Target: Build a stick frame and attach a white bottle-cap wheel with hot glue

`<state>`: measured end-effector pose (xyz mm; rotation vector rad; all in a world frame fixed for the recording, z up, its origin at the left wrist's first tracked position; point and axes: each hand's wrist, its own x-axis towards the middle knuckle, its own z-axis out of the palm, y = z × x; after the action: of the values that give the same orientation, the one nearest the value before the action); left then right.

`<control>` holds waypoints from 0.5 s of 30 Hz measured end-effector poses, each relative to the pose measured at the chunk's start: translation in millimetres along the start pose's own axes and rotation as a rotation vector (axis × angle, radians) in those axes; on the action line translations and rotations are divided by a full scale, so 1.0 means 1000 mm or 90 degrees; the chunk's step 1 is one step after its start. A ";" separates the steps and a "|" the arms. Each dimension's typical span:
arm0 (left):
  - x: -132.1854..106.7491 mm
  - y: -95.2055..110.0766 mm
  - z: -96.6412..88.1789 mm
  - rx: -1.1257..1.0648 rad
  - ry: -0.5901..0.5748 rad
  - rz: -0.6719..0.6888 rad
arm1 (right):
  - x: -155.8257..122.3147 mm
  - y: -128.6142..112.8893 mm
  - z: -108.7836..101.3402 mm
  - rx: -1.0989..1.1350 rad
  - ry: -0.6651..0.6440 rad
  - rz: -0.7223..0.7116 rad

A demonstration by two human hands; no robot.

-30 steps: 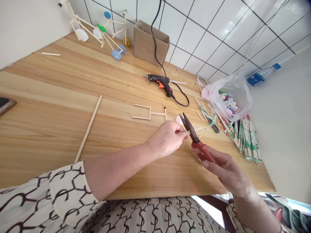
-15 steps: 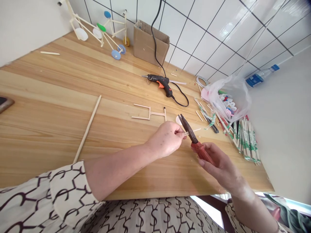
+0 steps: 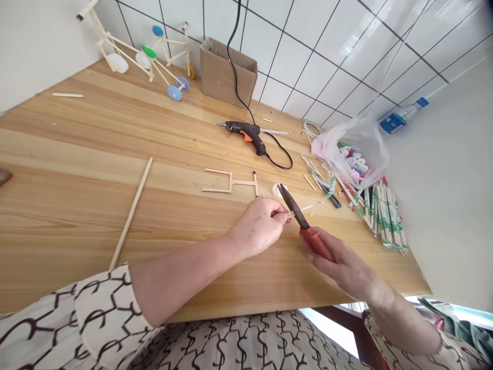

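Observation:
My left hand (image 3: pixel 258 226) pinches a short wooden stick (image 3: pixel 290 214) between thumb and fingers. The stick's far end lies at the jaws of pliers (image 3: pixel 296 208) with red handles. My right hand (image 3: pixel 339 259) is wrapped round those handles, and the jaws look nearly closed across the stick. Just beyond the jaws a white disc (image 3: pixel 278 190) rests on the table. Left of it lies a stick frame (image 3: pixel 242 182) with a forked end and a crossbar with a dark tip.
A black glue gun (image 3: pixel 246 134) lies behind my hands, its cord trailing past a cardboard box (image 3: pixel 227 77). At right are a plastic bag (image 3: pixel 373 154) of caps and wrapped chopsticks (image 3: pixel 387 216). Wheeled stick models (image 3: pixel 154 64) stand back left. A long stick (image 3: pixel 133 210) lies left.
The plier jaws have closed on the stick, from a wider gap. The whole view has shifted slightly, so the table things appear further left.

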<state>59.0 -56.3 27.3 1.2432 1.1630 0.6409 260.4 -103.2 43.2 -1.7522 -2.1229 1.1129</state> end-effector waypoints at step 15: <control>0.008 -0.002 0.003 -0.029 0.016 -0.001 | 0.009 -0.012 0.005 0.006 0.010 0.038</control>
<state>64.2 -51.1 22.4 1.1988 1.1632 0.6800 245.7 -98.1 44.3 -1.8252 -2.0656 1.1179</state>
